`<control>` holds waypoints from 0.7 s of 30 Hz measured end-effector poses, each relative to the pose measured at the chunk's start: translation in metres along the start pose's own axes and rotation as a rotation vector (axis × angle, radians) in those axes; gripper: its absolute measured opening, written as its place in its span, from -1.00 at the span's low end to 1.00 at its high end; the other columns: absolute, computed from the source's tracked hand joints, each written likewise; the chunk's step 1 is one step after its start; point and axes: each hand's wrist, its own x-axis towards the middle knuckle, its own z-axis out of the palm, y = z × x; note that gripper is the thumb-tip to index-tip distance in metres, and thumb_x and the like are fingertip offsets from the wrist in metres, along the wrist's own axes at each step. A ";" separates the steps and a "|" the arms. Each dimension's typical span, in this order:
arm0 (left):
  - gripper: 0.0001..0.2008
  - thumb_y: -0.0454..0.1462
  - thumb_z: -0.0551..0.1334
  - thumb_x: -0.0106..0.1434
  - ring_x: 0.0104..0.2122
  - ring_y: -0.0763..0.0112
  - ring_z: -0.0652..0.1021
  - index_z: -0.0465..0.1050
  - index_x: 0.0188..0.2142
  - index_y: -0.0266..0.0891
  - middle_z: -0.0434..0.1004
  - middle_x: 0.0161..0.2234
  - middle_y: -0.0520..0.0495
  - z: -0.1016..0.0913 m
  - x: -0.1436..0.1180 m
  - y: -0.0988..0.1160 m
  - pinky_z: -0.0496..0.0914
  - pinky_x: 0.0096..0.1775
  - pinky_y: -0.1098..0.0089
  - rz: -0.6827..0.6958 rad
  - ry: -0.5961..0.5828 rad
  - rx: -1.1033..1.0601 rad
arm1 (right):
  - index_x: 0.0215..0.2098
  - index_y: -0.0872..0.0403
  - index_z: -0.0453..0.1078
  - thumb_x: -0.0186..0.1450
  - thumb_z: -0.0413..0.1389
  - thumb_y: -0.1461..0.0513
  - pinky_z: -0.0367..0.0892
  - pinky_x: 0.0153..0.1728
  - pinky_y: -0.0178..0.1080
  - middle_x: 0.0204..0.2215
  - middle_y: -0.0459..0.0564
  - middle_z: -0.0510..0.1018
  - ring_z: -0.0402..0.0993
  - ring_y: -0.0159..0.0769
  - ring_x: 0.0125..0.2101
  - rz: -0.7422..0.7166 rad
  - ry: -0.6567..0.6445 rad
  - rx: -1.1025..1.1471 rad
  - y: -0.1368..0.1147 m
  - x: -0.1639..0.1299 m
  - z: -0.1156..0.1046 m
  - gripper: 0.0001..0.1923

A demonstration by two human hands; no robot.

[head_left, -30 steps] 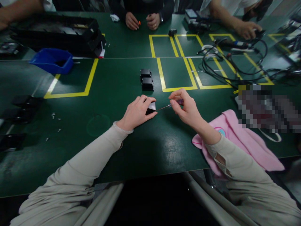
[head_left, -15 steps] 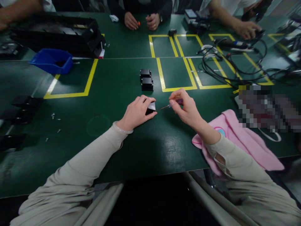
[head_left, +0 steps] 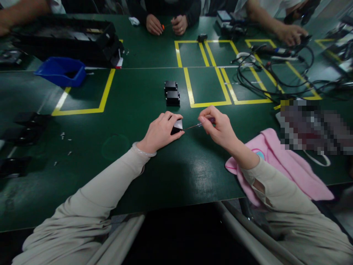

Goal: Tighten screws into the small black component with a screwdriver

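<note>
My left hand (head_left: 162,130) is closed around a small black box-shaped part (head_left: 177,126), holding it down on the green table (head_left: 165,184). Its top catches the light, and the fingers cover much of it. In my right hand (head_left: 216,125) is a screwdriver (head_left: 199,125), pinched by its dark purple handle. The thin shaft points left, with its tip at the right side of the part, by my left thumb; whether it touches cannot be made out. Beyond my hands stand two similar black parts (head_left: 173,97), one behind the other.
Loose screws (head_left: 63,135) and black parts (head_left: 26,135) lie at left. Behind them are a blue scoop bin (head_left: 60,70) and stacked black trays (head_left: 110,48). A pink cloth (head_left: 278,162) lies under my right forearm. Cables (head_left: 248,82) spread at right. Co-workers' hands (head_left: 179,25) are across the table.
Almost nothing differs. My right hand and the screwdriver have shifted very slightly, the handle turning a little in the fingers. My left hand stays on the black part.
</note>
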 end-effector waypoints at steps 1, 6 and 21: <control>-0.55 -0.09 0.27 0.40 0.02 0.08 0.51 0.32 0.20 -0.17 0.48 0.06 -0.20 0.000 0.000 0.000 0.47 -0.05 0.17 0.000 0.000 0.000 | -0.20 -0.01 0.27 0.49 0.06 0.10 0.27 -0.42 -0.27 -0.48 -0.18 0.43 0.40 -0.39 -0.53 0.002 0.003 0.002 0.000 0.000 0.000 -0.85; -0.55 -0.09 0.27 0.40 0.01 0.08 0.51 0.31 0.20 -0.16 0.48 0.05 -0.20 0.001 -0.001 -0.001 0.47 -0.05 0.18 0.001 0.003 0.005 | -0.11 -0.01 0.28 0.47 0.07 0.12 0.32 -0.38 -0.24 -0.40 -0.14 0.46 0.43 -0.37 -0.48 0.002 0.031 -0.022 0.000 -0.001 0.000 -0.88; -0.55 -0.08 0.27 0.40 0.02 0.08 0.52 0.31 0.20 -0.15 0.48 0.06 -0.20 0.000 0.000 0.000 0.47 -0.05 0.18 -0.004 -0.005 0.007 | -0.20 0.00 0.29 0.49 0.07 0.03 0.27 -0.43 -0.28 -0.43 -0.14 0.46 0.41 -0.39 -0.51 -0.004 -0.005 -0.025 -0.001 0.000 -0.001 -0.77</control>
